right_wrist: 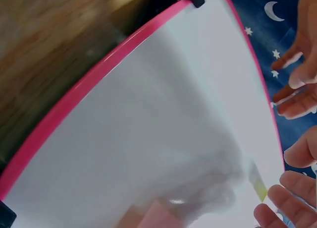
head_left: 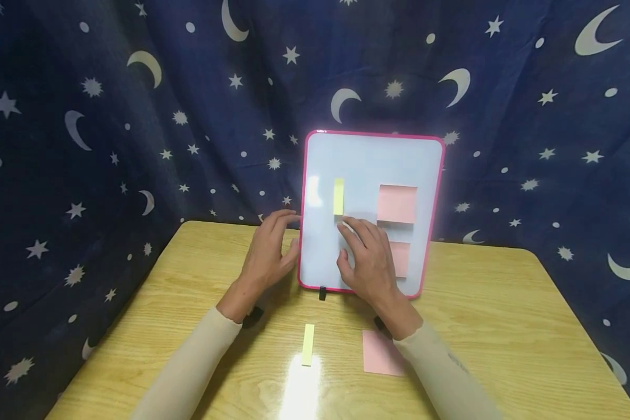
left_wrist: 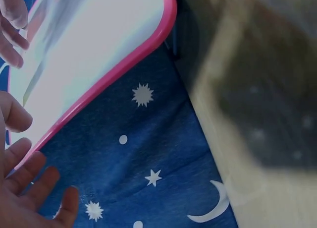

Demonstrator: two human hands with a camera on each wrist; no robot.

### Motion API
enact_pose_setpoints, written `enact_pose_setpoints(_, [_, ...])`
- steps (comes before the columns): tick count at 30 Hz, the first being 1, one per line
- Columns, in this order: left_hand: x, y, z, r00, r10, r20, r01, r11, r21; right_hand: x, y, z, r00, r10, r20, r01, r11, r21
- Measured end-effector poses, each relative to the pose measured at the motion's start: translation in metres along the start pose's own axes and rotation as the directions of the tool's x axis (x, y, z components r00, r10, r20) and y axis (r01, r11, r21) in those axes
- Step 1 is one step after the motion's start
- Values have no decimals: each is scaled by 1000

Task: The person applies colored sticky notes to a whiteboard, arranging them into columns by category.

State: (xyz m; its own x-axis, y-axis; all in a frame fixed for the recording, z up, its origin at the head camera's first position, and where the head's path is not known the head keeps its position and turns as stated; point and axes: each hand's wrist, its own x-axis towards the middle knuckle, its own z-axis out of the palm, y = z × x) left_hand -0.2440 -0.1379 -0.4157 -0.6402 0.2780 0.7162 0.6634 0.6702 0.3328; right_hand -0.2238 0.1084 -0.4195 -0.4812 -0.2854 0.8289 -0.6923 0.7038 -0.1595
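Observation:
A whiteboard (head_left: 357,157) with a pink frame stands upright on the table. Stuck to it are a narrow yellow sticky note (head_left: 338,196) and two pink sticky notes, one upper (head_left: 396,204) and one lower (head_left: 401,259), the latter partly covered by my right hand (head_left: 370,259). That hand's fingertips are just below the yellow note's bottom end, holding nothing; whether they touch the board is hard to tell. At the board's left edge is my left hand (head_left: 266,251), fingers extended and thumb apart, nothing gripped. In the left wrist view its fingers (left_wrist: 42,188) are spread beside the frame.
Before the board, another yellow sticky note (head_left: 307,345) lies on the wooden table (head_left: 483,326). A pink sticky note (head_left: 380,353) lies right of it, partly under my right forearm. A black clip (head_left: 322,293) sits at the board's lower edge. Behind hangs a dark blue star-and-moon cloth (head_left: 199,105).

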Motion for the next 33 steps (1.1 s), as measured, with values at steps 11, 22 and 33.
enact_pose_setpoints(11, [-27, 5, -6, 997, -33, 63, 39, 994, -101, -8, -12, -7, 1000, 21, 20, -22, 998, 51])
enact_pose_setpoints(22, [-47, 12, -15, 978, -105, 181, 127, 985, -115, -18, -25, -10, 995, 6, 100, -15, 996, 90])
enact_pose_setpoints(33, [-66, 17, -18, 955, -129, 266, 164, 980, -112, -28, -33, -12, 992, -19, 128, 1, 990, 139])
